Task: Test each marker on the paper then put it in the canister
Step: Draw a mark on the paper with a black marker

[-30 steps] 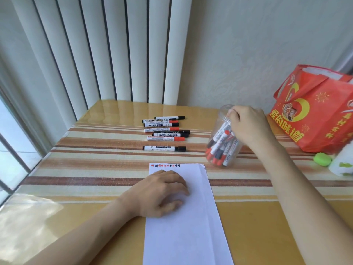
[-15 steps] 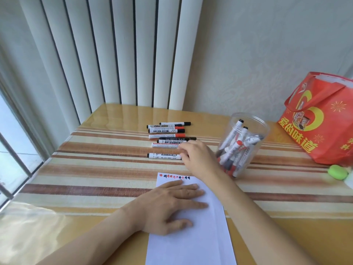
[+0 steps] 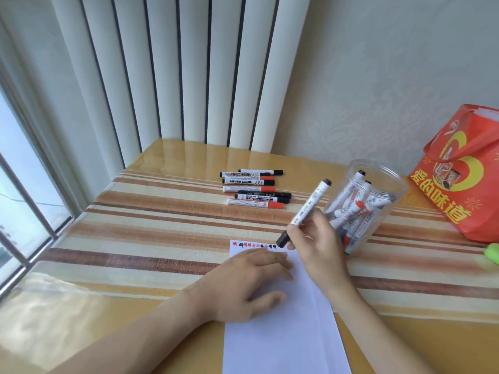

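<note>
My right hand (image 3: 316,238) grips a black-capped white marker (image 3: 310,206), held at a slant with its cap end low, just above the top right corner of the white paper (image 3: 286,333). Red and black test marks run along the paper's top edge. My left hand (image 3: 243,282) rests flat on the paper with straight fingers. The clear plastic canister (image 3: 388,184) stands just right of my right hand with several markers inside. Several loose red and black markers (image 3: 256,190) lie in a row farther back on the table.
A red gift bag (image 3: 464,179) stands at the right edge, with a green object (image 3: 492,253) in front of it. Vertical blinds and a wall close off the back. A window runs along the left. The striped cloth covers the table (image 3: 148,238).
My right hand left the canister, reached to the nearest loose marker, picked it up and brought it over the paper's top edge. My left hand's fingers straightened on the paper.
</note>
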The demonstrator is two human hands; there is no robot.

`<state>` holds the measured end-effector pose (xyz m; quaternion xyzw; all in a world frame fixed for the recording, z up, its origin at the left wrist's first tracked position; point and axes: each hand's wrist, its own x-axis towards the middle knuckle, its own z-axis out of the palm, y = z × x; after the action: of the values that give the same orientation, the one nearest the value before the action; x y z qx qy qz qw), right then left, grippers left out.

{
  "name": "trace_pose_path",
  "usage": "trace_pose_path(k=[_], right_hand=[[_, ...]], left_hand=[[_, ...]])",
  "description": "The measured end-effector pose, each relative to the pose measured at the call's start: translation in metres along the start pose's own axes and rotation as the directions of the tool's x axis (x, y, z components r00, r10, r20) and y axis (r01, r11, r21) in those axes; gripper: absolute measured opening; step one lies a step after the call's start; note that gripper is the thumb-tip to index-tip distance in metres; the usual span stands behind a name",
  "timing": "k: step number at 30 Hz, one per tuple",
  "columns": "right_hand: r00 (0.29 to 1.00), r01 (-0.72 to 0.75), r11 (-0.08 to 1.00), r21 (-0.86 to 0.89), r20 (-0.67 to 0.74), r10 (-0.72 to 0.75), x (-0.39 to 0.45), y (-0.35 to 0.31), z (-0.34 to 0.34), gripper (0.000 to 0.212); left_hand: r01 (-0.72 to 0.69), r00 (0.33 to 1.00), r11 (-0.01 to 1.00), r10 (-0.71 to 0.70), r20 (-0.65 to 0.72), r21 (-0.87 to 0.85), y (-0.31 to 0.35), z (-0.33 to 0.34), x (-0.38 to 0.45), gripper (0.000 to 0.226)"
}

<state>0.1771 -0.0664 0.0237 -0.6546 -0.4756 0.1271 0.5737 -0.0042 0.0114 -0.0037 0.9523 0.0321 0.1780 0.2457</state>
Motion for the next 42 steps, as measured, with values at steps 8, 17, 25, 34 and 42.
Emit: trace_pose_path(k=[8, 17, 25, 34, 42], right_hand=[[0.935, -0.224, 0.900, 0.373, 0.343, 0.090, -0.022, -0.002, -0.007, 0.016], [0.965, 0.264, 0.965, -0.016, 0.016, -0.263, -0.014, -0.007, -0.029, 0.014], [0.761, 0.639, 0.440, -0.631, 0.435, -0.481, -0.025, -0.006, -0.002, 0.005], [0.803, 0.587, 0.398, -0.705, 0.449, -0.391, -0.029, -0.006, -0.004, 0.025], [0.803, 0.595, 0.440, -0.673, 0.477, -0.357, -0.027, -0.010, -0.007, 0.038]], left_hand=[[0.242, 0.874, 0.969, -0.202, -0.442, 0.037, 0.003, -0.004, 0.004, 0.027], [0.334, 0.860, 0.934, -0.247, -0.446, 0.128, -0.011, 0.003, 0.006, 0.022], [0.229, 0.912, 0.939, -0.115, -0.393, 0.256, -0.006, 0.005, 0.006, 0.027], [0.248, 0.903, 0.915, -0.099, -0.419, 0.319, -0.003, 0.002, 0.004, 0.020], [0.197, 0.921, 0.934, -0.071, -0.384, 0.299, -0.003, 0.002, 0.004, 0.020]])
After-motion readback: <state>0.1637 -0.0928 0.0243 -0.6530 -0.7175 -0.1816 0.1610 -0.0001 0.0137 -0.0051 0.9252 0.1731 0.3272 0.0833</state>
